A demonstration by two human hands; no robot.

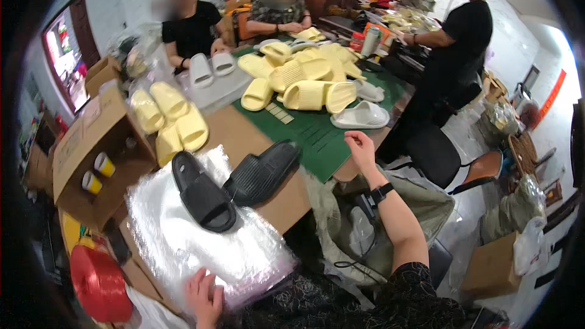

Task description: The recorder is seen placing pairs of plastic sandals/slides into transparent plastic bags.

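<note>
A pair of black slippers lies on a stack of clear plastic bags (164,219) and the cardboard beside it: one black slipper (204,192) on the bags, the other black slipper (265,170) tilted against it. My left hand (204,297) rests at the near edge of the bags, fingers apart and holding nothing visible. Raised over the green mat (317,146), my right hand (361,146) has its fingers curled together; whatever they pinch, if anything, is too small to make out. Just beyond it sits a white slipper (361,116). Small pale stickers (280,113) lie on the mat.
Yellow slippers (298,76) are heaped at the far middle; more yellow slippers (183,128) stand at left. A cardboard box (91,158) and a red twine roll (100,283) flank the bags. An open sack (414,201) and a chair (432,155) are at right. Several people work around.
</note>
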